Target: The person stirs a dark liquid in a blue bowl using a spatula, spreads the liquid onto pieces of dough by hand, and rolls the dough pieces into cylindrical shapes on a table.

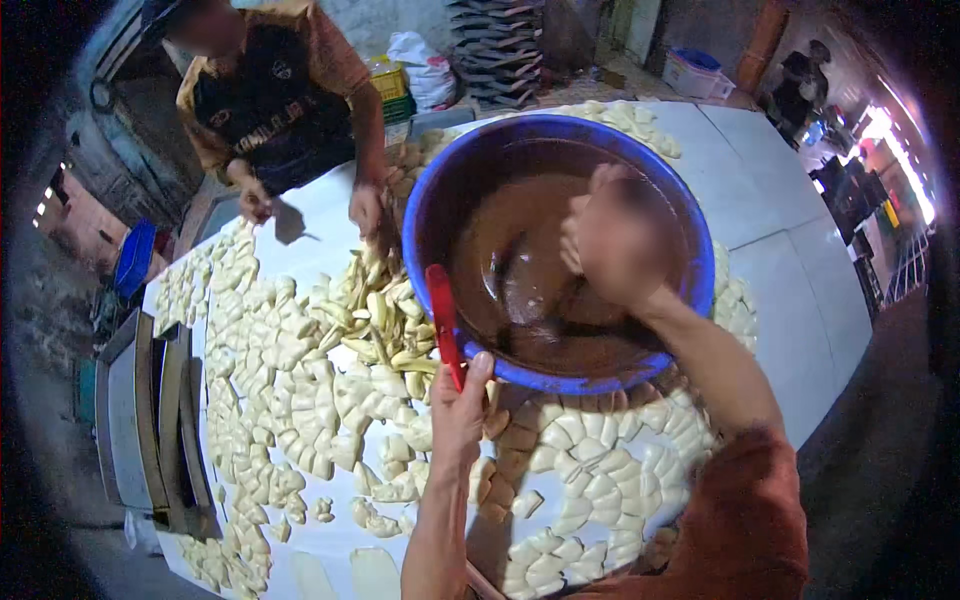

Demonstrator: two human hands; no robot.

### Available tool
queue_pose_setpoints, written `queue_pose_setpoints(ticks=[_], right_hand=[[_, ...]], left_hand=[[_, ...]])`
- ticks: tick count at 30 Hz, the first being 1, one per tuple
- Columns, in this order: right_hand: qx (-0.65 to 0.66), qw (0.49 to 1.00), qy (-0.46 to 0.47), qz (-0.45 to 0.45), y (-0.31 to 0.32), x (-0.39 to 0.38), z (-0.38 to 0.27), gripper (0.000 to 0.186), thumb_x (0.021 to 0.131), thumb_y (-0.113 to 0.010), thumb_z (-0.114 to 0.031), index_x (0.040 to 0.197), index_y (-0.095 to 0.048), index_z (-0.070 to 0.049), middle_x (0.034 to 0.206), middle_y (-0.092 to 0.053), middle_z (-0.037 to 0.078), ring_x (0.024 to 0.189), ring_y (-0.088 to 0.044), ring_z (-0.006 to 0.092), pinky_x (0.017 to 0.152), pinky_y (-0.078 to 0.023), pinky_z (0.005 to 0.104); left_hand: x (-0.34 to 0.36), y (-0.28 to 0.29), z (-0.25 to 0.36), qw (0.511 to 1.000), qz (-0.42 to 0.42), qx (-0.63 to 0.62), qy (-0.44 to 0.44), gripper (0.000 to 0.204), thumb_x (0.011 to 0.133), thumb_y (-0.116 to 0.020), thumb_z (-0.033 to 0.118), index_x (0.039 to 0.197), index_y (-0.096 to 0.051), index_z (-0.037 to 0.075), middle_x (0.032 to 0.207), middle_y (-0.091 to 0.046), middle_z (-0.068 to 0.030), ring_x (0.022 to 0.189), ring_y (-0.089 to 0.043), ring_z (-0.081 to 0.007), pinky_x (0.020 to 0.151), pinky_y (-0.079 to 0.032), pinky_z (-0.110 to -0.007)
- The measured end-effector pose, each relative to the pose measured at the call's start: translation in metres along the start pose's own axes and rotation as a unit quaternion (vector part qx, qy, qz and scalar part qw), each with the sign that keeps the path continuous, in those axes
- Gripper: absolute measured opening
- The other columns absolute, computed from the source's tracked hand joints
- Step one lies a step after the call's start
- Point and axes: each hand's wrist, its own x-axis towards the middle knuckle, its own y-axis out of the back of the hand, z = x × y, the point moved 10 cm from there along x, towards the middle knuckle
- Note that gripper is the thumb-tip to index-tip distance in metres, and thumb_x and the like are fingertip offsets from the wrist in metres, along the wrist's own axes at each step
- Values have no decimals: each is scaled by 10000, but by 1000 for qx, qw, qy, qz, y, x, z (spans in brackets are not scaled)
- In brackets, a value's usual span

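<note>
A large blue tub (425, 170) with thick brown liquid (520, 290) inside stands on the white table. At its near left rim is my left hand (462, 400), with the thumb up by the edge. My left fingers are closed on a long, narrow red tool (443, 320) that points up along the tub's side; its exact kind is unclear. Over the liquid hangs my right hand (618, 240), smeared, so whether it grips anything is hidden. Pale flat slices (600, 470) cover the table around the tub. Left of it lies a heap of yellowish banana-like pieces (385, 325).
Across the table at the far left, a person (290, 110) has one hand near the heap and a small tool (290, 222) by the other. Trays (135, 410) lean at the left edge. Stacked dark racks (495, 50) and a white sack (420, 70) stand behind.
</note>
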Motion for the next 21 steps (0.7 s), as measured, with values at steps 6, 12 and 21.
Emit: queue_pose_setpoints(ticks=[6, 12, 21], right_hand=[[-201, 939, 180, 215, 144, 41, -99, 560, 1017, -446, -646, 674, -425, -203, 549, -360, -53, 414, -306, 88, 405, -243, 262], [-47, 990, 93, -98, -14, 11, 22, 396, 1042, -505, -444, 824, -547, -116, 674, -447, -22, 622, -426, 124, 557, -352, 295], [-494, 804, 282, 171, 45, 8, -68, 639, 1056, -378, -611, 748, -570, -85, 633, -545, 32, 641, -509, 177, 637, -410, 428]], left_hand=[[4, -22, -12, 1000, -31, 2, 4, 148, 982, -707, 243, 1011, -593, 152, 735, -539, 117, 535, -401, 29, 454, -269, -187], [-2, 5, 11, 999, 21, 36, -27, 178, 983, -700, 287, 951, -554, 190, 653, -481, 114, 479, -371, 15, 404, -244, -195], [4, -4, 0, 1000, -16, 6, -23, 161, 984, -708, 269, 942, -595, 162, 688, -517, 126, 525, -370, 20, 454, -262, -201]])
